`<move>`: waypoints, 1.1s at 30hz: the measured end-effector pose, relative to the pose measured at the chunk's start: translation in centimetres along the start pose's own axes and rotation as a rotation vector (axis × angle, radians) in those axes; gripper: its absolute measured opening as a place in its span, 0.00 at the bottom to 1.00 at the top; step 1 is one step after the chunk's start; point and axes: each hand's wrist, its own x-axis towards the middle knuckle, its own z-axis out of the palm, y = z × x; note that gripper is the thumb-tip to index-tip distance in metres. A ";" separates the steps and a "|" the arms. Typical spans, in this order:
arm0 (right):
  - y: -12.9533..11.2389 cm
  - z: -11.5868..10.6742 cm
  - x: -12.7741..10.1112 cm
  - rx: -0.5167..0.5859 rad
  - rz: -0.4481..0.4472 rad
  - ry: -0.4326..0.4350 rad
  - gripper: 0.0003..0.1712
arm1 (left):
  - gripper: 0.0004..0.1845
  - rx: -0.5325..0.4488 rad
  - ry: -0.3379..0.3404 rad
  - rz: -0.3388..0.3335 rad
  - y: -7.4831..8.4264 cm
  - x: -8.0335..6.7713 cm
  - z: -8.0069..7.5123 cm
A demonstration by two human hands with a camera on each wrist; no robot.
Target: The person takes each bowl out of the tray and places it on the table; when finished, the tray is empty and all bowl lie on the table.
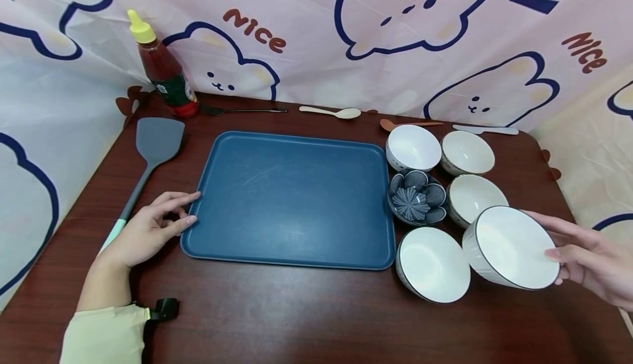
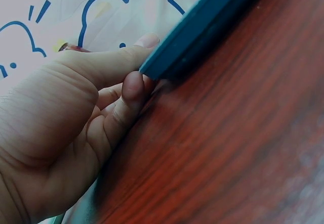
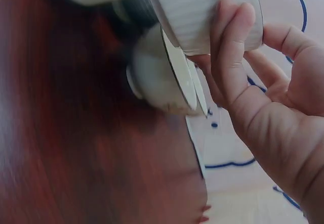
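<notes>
So the right hand [image 1: 588, 262] has a white bowl [image 1: 511, 246] lifted and tilted at the right end of the counter [image 1: 296, 320], fingers [image 3: 230, 52] curled round its rim and ribbed outer wall. It hangs just above 4 other white bowls [image 1: 432, 265] and a dark patterned dish [image 1: 415, 196], all sitting beside the blue tray [image 1: 292, 199]. The left hand [image 1: 148, 229] is at the tray's left edge, thumb and fingertips [image 2: 134, 85] pinching the rim. A grey spatula [image 1: 150, 155] lies just left of that hand.
</notes>
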 end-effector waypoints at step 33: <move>5.1 -2.0 -2.9 -0.050 0.082 -0.018 0.40 | 0.25 0.003 0.000 0.007 0.0 0.0 0.0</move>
